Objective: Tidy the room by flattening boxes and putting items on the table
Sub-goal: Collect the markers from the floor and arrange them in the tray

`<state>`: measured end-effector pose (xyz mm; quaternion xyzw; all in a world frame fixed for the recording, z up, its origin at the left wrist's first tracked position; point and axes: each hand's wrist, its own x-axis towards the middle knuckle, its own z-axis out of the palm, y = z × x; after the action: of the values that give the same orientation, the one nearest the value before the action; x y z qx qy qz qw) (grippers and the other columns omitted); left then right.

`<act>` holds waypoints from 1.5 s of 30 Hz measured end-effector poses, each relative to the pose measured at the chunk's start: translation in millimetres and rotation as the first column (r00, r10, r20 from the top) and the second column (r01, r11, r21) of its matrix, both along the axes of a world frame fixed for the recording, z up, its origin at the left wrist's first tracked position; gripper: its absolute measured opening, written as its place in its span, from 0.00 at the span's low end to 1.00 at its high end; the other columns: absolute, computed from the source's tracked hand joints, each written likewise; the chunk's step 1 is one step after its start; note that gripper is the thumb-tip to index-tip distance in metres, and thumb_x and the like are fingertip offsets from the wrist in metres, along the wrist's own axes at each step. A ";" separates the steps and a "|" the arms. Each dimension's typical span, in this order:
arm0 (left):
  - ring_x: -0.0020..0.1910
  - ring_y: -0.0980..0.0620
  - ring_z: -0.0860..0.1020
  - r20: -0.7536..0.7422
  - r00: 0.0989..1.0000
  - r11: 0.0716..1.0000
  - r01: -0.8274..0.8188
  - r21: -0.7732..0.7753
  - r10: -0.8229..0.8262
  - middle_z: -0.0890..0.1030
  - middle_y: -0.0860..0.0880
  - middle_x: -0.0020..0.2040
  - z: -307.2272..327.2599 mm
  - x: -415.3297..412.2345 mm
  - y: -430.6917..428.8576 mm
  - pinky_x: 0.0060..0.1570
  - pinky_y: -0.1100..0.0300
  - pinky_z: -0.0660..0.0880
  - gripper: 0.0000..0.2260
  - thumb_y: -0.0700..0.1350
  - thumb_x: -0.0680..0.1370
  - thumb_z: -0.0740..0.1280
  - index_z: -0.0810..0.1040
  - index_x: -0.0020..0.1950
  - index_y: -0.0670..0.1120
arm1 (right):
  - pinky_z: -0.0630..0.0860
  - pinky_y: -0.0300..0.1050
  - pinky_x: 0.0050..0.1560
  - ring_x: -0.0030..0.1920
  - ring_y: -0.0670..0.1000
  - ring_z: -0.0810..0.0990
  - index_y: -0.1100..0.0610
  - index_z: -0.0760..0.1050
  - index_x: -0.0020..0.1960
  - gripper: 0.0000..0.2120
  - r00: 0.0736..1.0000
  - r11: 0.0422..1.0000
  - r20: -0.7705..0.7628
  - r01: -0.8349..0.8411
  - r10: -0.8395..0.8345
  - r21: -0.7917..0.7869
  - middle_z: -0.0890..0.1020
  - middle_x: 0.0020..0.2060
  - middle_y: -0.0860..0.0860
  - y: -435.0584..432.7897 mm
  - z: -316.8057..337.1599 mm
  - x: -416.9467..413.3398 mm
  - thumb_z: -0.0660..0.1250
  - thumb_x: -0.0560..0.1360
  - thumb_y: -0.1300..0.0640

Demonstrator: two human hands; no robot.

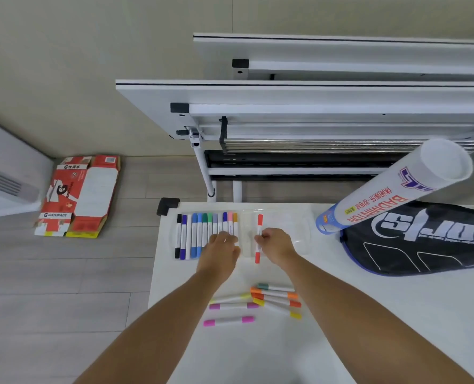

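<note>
Head view: right hand [274, 245] pinches red marker [259, 238] over tray [285, 220].

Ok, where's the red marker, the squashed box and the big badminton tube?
red marker [260, 220]: head view, on its upper red cap, above the right hand.
flattened box [77, 198]: head view, middle of the red and white panel, on the floor.
badminton tube [380, 202]: head view, on its printed side.

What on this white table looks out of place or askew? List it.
Seven loose double-ended markers lie scattered at angles on the white table, outside the clear plastic marker tray. The white badminton shuttlecock tube leans tilted on the black racket bag.
</note>
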<state>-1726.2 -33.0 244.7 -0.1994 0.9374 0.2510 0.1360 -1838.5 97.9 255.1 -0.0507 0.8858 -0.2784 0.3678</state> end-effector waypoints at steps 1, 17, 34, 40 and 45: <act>0.71 0.48 0.66 0.030 0.998 0.995 0.054 -0.080 -0.052 0.70 0.49 0.71 -4.2 3.0 -7.7 0.68 0.51 0.70 0.18 0.51 0.82 0.62 0.70 0.72 0.50 | 0.70 0.36 0.35 0.36 0.51 0.77 0.59 0.75 0.38 0.14 1.000 1.000 -0.023 -0.009 0.009 0.015 0.78 0.35 0.53 -1.0 -4.5 -3.4 0.63 0.79 0.52; 0.80 0.43 0.47 0.121 0.982 0.960 0.169 -0.225 -0.144 0.50 0.48 0.81 -42.9 19.4 -24.8 0.75 0.45 0.59 0.22 0.52 0.85 0.52 0.57 0.79 0.54 | 0.69 0.36 0.35 0.33 0.47 0.76 0.56 0.77 0.42 0.10 0.994 0.994 -0.082 -0.072 0.078 0.079 0.78 0.33 0.48 -43.9 -35.8 -17.4 0.66 0.78 0.51; 0.79 0.41 0.50 0.084 0.987 0.957 0.153 -0.245 -0.137 0.53 0.46 0.81 -47.3 20.7 -23.1 0.74 0.44 0.60 0.21 0.50 0.84 0.55 0.60 0.78 0.53 | 0.75 0.43 0.41 0.38 0.52 0.79 0.55 0.78 0.43 0.16 0.990 0.966 -0.098 -0.075 0.102 0.249 0.80 0.36 0.51 -42.8 -48.4 -19.3 0.67 0.76 0.43; 0.80 0.42 0.45 0.114 0.982 0.959 0.170 -0.227 -0.147 0.49 0.47 0.81 -42.9 24.3 -22.7 0.75 0.43 0.57 0.22 0.51 0.85 0.53 0.56 0.79 0.54 | 0.74 0.43 0.40 0.37 0.52 0.79 0.55 0.76 0.37 0.15 0.982 0.980 -0.085 -0.159 0.169 0.121 0.80 0.34 0.51 -27.9 -41.9 -19.1 0.70 0.75 0.45; 0.79 0.42 0.48 0.112 0.946 0.910 0.325 -0.258 -0.306 0.54 0.45 0.80 -30.3 47.2 -8.5 0.76 0.43 0.52 0.21 0.52 0.85 0.51 0.58 0.78 0.53 | 0.77 0.46 0.45 0.42 0.53 0.80 0.55 0.79 0.41 0.11 0.908 0.905 -0.087 -0.394 0.411 0.160 0.81 0.39 0.50 43.4 -19.9 15.2 0.66 0.77 0.49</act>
<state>-1679.0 -41.5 214.3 -0.0709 0.9775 0.0872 0.1783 -1823.3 141.3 235.2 -0.2233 0.8937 -0.1304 0.3667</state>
